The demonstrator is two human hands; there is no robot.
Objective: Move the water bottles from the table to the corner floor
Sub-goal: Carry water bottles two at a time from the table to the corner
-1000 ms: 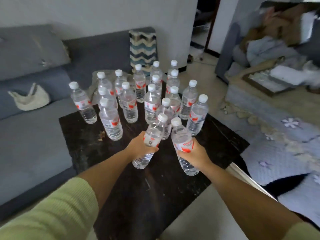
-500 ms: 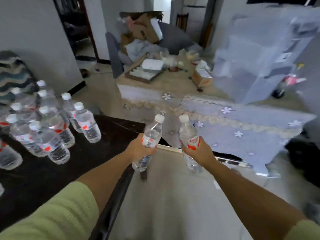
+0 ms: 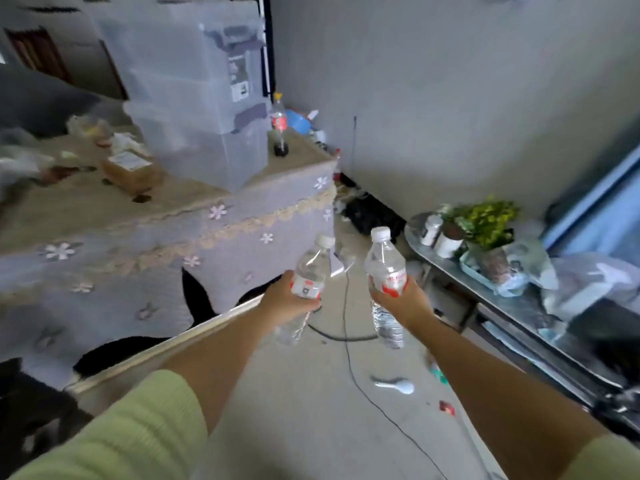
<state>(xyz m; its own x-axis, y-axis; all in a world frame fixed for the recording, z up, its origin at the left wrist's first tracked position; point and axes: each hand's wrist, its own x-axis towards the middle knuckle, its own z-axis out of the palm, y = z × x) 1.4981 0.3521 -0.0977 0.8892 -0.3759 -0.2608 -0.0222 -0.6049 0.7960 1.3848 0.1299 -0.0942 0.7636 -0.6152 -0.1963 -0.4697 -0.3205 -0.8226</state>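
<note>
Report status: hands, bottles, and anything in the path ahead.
Left hand grips one water bottle; right hand grips another bottle. Both upright, off the floor. Black cable, white spoon on floor ahead.

1 head-worn wide-angle view, facing forward and down over both forearms toward grey concrete floor (image 3: 304,403), close.
</note>
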